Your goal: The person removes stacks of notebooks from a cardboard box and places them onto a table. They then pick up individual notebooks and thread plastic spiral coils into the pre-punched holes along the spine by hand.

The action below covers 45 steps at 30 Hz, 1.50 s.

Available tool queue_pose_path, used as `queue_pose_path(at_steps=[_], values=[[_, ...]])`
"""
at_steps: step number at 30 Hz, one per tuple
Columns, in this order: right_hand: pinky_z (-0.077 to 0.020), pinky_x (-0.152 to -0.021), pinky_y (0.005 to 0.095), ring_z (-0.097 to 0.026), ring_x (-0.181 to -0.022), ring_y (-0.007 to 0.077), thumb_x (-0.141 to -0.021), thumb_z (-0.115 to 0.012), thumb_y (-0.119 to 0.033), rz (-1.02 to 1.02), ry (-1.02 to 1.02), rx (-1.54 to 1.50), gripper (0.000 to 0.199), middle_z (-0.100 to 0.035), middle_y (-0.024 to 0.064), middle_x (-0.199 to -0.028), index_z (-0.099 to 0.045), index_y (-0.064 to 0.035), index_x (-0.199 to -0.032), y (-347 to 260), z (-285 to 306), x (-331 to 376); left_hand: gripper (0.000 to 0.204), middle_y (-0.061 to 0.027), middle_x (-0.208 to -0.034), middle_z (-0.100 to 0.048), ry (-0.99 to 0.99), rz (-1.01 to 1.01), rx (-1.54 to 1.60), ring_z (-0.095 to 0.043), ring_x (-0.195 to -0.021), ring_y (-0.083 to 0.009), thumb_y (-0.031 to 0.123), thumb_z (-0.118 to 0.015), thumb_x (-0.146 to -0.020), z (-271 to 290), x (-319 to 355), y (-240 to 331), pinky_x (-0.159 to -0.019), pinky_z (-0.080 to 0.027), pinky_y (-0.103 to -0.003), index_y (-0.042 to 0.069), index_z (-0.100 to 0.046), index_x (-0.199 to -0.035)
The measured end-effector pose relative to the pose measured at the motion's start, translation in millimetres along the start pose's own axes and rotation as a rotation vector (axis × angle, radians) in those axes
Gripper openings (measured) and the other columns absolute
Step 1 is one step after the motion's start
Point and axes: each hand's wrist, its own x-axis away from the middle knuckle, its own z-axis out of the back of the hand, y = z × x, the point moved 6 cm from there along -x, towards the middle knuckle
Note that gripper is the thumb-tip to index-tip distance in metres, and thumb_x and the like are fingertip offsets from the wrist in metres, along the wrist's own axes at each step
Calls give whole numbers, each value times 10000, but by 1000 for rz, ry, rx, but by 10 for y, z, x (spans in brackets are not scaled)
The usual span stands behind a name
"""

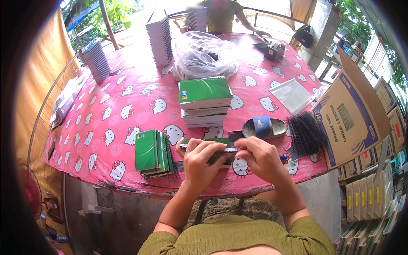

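My left hand (199, 160) grips a small notebook (230, 149), held nearly edge-on above the table with its bound edge showing. At that notebook's right end, the fingers of my right hand (260, 154) are pinched together; whatever is between them is too small to make out. Green cover (221, 140) shows on the table just behind my hands. Left of my left hand lies a low pile of green spiral notebooks (146, 151). Beyond my hands stands a taller stack of green-covered notebooks (204, 90). A bundle of black plastic coils (307, 132) sits to the right.
A slipper with a blue strap (262, 126) lies beside the coils. Farther off are a clear plastic bag (204, 55), a plastic tray (291, 96), tall notebook stacks (159, 42) and a tape dispenser (275, 51). An open cardboard box (350, 119) borders the right edge. Another person (221, 15) stands opposite.
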Motion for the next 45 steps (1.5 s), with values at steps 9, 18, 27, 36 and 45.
queue_pose_path(at_steps=[9, 18, 27, 36, 45], values=[[-489, -837, 426, -620, -944, 360, -809, -599, 19, -298, -50, 252, 321, -624, 188, -1020, -571, -4, -1127, 954, 425, -17, 285, 20, -827, -680, 37, -24, -8, -590, -862, -188, 188, -852, -615, 122, 30, 71, -928, -364, -394, 132, -725, -865], [-522, -767, 404, -652, -820, 363, -720, -705, -112, -360, -107, 413, 316, -658, 215, -891, -610, 3, -999, 1760, 404, 233, 348, 37, -820, -649, 2, -79, 68, -574, -952, -182, 309, -868, -578, 36, 51, -36, -1007, -293, -456, 146, -682, -824], [-491, -690, 264, -585, -766, 75, -674, -817, -108, -255, -222, -75, 320, -642, 30, -822, -606, -23, -899, 933, 90, 7, 343, 28, -808, -660, -61, -44, 64, -595, -930, -198, 270, -885, -565, -1, -22, 18, -1028, -314, -461, 145, -685, -815], [-494, -649, 250, -587, -747, 83, -748, -718, -111, -325, -160, -257, 208, -649, 26, -805, -592, -18, -886, 1178, 59, -55, 410, 24, -810, -657, 6, -94, 117, -576, -787, -184, 280, -884, -564, 94, -103, 61, -864, -375, -371, 131, -676, -884], [-521, -695, 296, -621, -800, 122, -727, -762, -158, -349, -220, -658, 297, -667, 38, -836, -617, -16, -943, 997, 119, -154, 434, -48, -938, -658, -85, -11, 122, -609, -921, -252, 153, -867, -595, 50, -133, -63, -840, -480, -393, 92, -652, -968]])
